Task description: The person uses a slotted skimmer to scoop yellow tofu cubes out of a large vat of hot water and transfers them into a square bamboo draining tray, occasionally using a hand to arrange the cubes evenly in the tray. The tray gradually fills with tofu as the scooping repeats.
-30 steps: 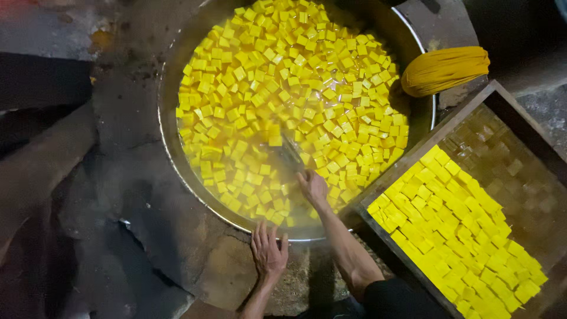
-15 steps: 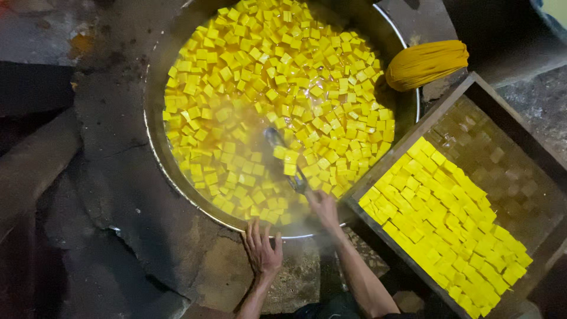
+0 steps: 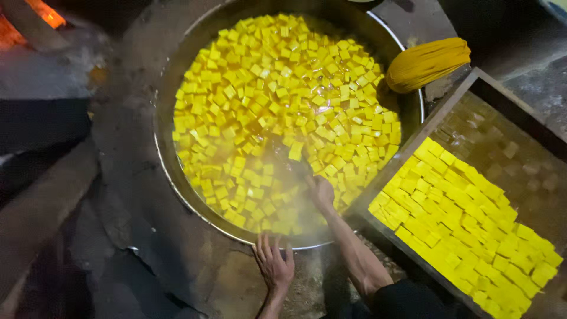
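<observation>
Hundreds of yellow cubes (image 3: 277, 100) afloat in steaming pan (image 3: 177, 195). Right hand (image 3: 322, 192) closed on stirrer (image 3: 295, 162) near front rim; left hand (image 3: 274, 266) spread flat outside. Best stirred slowly, gently.

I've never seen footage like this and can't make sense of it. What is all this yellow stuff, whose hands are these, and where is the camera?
The camera sits on a person's head and looks straight down, so the two bare arms at the bottom are that person's own. There is no machine here. A big round metal pan holds steaming liquid full of yellow cubes, probably tofu. The left hand rests flat on the dark ledge by the pan's near rim. The right hand reaches over the liquid and grips a thin utensil that is partly hidden by steam. To the right, a wooden tray holds more yellow cubes laid in neat rows. A yellow bundle lies on the pan's far rim, and a fire glows at top left.
</observation>
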